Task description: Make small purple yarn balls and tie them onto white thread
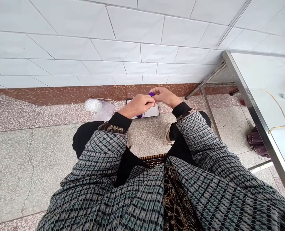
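Both of my hands meet in front of my knees, above a white tray with a dark rim [154, 111]. My right hand [165, 97] is closed, its fingers pinching a small rounded purple piece [151, 94], which looks like yarn work. Closed beside it, my left hand [139, 105] has thumb and forefinger pressed together near the piece's lower edge. Whatever lies in that pinch is hidden. In the tray, partly behind my left hand, is a second purple item [139, 116], possibly yarn, and a thin dark strand runs across the white surface.
White yarn [93, 105] lies by a clear plastic bag [105, 110] on the floor at the left. A metal-framed table [249, 93] stands on the right, with a yellow cord [283, 112] on top and a dark folded item [258, 141] beneath. The tiled wall [128, 51] rises ahead.
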{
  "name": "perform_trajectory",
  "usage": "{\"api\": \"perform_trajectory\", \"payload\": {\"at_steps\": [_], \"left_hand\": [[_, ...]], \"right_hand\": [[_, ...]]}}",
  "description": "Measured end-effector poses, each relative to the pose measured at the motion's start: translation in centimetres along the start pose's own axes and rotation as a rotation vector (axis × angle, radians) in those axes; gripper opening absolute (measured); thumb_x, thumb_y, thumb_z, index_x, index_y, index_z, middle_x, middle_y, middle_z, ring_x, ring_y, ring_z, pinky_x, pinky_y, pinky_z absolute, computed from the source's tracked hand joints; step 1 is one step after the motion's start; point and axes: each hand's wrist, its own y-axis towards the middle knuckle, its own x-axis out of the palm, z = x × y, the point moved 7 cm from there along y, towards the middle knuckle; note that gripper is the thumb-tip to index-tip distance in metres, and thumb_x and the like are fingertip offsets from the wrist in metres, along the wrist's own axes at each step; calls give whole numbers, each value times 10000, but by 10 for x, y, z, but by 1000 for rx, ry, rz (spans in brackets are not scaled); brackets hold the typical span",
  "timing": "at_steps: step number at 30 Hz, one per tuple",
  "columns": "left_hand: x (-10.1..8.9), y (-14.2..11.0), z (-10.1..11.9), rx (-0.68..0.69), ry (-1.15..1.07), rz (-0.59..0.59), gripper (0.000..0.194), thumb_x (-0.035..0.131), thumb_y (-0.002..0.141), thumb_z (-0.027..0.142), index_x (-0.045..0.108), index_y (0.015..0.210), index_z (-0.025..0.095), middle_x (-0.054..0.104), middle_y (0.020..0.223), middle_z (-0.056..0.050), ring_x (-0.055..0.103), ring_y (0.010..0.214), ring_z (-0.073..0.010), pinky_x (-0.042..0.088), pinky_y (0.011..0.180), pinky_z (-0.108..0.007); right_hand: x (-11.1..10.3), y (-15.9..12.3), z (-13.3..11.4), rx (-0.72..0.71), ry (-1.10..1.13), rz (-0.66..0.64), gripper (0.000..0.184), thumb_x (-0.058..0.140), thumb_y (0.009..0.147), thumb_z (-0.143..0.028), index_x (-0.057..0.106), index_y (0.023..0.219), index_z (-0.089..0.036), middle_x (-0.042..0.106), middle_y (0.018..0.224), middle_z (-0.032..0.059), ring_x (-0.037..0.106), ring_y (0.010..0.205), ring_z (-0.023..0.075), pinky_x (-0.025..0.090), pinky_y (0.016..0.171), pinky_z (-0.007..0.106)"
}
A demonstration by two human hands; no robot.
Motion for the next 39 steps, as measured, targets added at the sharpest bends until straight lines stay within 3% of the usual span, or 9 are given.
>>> {"api": "perform_trajectory", "payload": {"at_steps": [5, 12, 16, 20, 23, 25, 30, 35, 39], "left_hand": [[-24, -3, -14, -139, 48, 193, 216, 589, 912, 192, 776, 802, 201, 799, 900, -75, 712, 878, -228, 559, 886, -364], [-35, -5, -35, -318, 84, 336, 196, 590, 903, 199, 731, 767, 197, 788, 843, -67, 701, 875, -251, 541, 858, -352], [-17, 0, -32, -262, 66, 203, 197, 594, 889, 222, 714, 734, 209, 714, 706, -32, 648, 735, -217, 502, 764, -339], [5, 3, -12, -77, -5, -3, 193, 596, 888, 241, 725, 747, 214, 719, 717, -24, 651, 717, -195, 504, 767, -325], [-3, 2, -7, -55, 18, 68, 202, 579, 903, 241, 735, 782, 202, 773, 826, -59, 688, 793, -213, 524, 816, -340], [-17, 0, -12, -107, 59, 181, 214, 561, 915, 230, 740, 803, 193, 797, 892, -80, 704, 852, -228, 534, 852, -350], [-33, -4, -32, -291, 136, 302, 216, 566, 925, 217, 726, 784, 182, 796, 887, -86, 704, 881, -246, 528, 855, -351], [-8, 2, -24, -195, 59, 112, 211, 574, 920, 218, 744, 800, 187, 741, 750, -31, 658, 727, -198, 499, 754, -313], [3, 3, -8, -40, 8, -3, 193, 594, 909, 210, 740, 784, 191, 760, 792, -41, 680, 760, -188, 514, 782, -310]], "right_hand": [[12, -7, 1, 67, -164, -181, 302, 744, 779, 145, 724, 795, -156, 698, 724, 5, 580, 612, 108, 516, 579, 224], [10, -9, -2, 91, 175, -231, 201, 824, 822, 10, 749, 903, -158, 734, 774, -4, 596, 636, 85, 557, 599, 177], [-6, -2, -5, 17, 415, -36, 188, 853, 877, -90, 693, 925, -178, 687, 749, -28, 625, 680, 83, 597, 672, 162], [-12, 2, -2, -9, 271, 114, 231, 780, 908, -14, 628, 873, -184, 642, 707, -38, 591, 635, 83, 557, 646, 180], [-8, 2, -1, 2, 3, 137, 310, 712, 865, 100, 600, 823, -185, 628, 679, -42, 558, 601, 93, 491, 561, 193], [1, -1, 0, 33, -88, 24, 330, 684, 829, 144, 617, 817, -178, 650, 694, -34, 570, 602, 97, 480, 538, 196], [13, -8, -5, 21, 184, -246, 270, 715, 829, 82, 670, 921, -168, 707, 778, -25, 612, 639, 82, 559, 628, 185], [-7, 2, -7, -90, 430, -31, 175, 756, 921, -71, 635, 979, -184, 684, 778, -40, 634, 684, 74, 596, 714, 177], [-13, 7, 0, -71, 203, 129, 246, 726, 898, 28, 606, 902, -187, 650, 730, -50, 595, 633, 76, 552, 637, 177]]}}
